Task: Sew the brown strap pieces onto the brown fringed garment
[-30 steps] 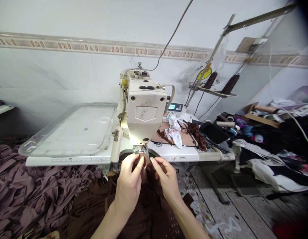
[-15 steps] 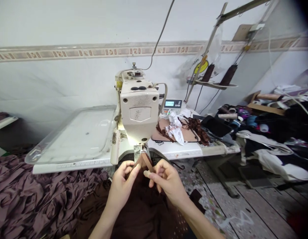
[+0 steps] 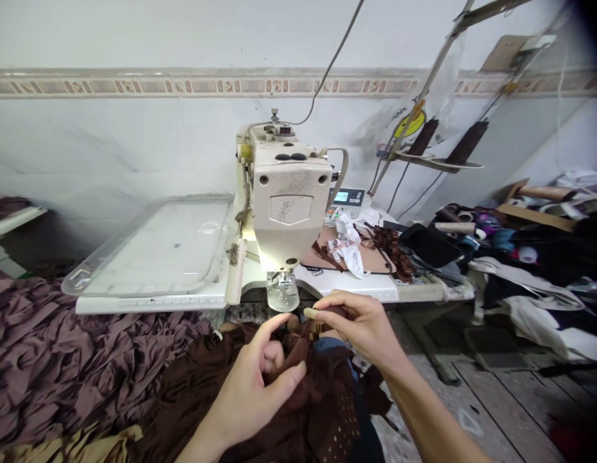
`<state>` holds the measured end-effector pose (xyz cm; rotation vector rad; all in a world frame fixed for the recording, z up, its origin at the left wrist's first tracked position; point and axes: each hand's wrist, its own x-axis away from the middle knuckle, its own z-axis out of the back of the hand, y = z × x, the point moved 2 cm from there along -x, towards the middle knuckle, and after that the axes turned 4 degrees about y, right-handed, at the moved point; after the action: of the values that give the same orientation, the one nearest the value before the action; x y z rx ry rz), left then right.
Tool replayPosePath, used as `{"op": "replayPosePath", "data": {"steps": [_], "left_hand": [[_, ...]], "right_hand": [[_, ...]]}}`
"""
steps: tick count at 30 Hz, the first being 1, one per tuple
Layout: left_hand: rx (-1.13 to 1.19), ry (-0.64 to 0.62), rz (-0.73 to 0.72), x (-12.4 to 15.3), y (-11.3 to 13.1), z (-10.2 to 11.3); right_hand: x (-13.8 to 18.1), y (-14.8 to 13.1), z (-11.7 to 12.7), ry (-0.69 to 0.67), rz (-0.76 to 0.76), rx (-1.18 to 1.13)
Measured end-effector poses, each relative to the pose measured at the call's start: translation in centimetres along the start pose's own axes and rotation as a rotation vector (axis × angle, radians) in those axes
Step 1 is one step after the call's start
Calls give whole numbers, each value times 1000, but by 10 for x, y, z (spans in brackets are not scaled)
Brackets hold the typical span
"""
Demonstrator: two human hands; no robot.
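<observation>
Below the sewing machine's needle area, my left hand (image 3: 259,382) has thumb and index finger spread apart, with the other fingers curled beside the dark brown fabric (image 3: 279,424). Between thumb and fingers, my right hand (image 3: 358,318) pinches part of a brown fabric strip (image 3: 305,331), just right of the machine's front. The brown fabric lies over the lap and carries rows of small light dots at its right. Ahead stands a cream sewing machine (image 3: 289,212). Its metal presser foot (image 3: 283,280) is in view, with no cloth beneath it.
A clear plastic lid (image 3: 148,244) lies on the white machine table (image 3: 182,301). Gathered mauve fabric (image 3: 86,360) spreads at the left. White and brown scraps (image 3: 349,244) lie right of the machine, near a control panel (image 3: 349,198). Thread cones (image 3: 466,143) stand on a rack.
The brown strip has come away from the presser foot, down towards the lap. My left thumb and index finger have parted; my right hand has moved up and right. The view has shifted slightly.
</observation>
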<state>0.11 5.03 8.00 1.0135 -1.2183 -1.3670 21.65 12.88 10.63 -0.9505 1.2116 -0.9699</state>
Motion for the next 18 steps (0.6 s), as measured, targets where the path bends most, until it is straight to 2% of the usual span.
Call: {"op": "replayPosePath", "data": {"steps": [2,4,7,10,13,15,16,18], "left_hand": [[18,-96,40,-1,-1,-4],[88,-121,51,-8,-2,-7],[198,-61,34,-22,-2,-5],[103,63,-43,-31,-2,0],[-231,282,-220,-29,-3,7],[-500,425,-434,-24,-2,8],[-631,454,-559,-21,-1,7],[-852,420,-756,-18,0,1]], "right_hand": [[-7,5,-4,-54,-84,-46],[-14,13,-11,-55,-128,-61],[-28,29,-21,-1,-113,-46],[-43,43,-27,34,-64,-1],[-56,49,-29,66,14,82],[-64,49,-29,81,79,145],[-67,48,-29,82,109,171],[-73,47,-30,76,158,212]]}}
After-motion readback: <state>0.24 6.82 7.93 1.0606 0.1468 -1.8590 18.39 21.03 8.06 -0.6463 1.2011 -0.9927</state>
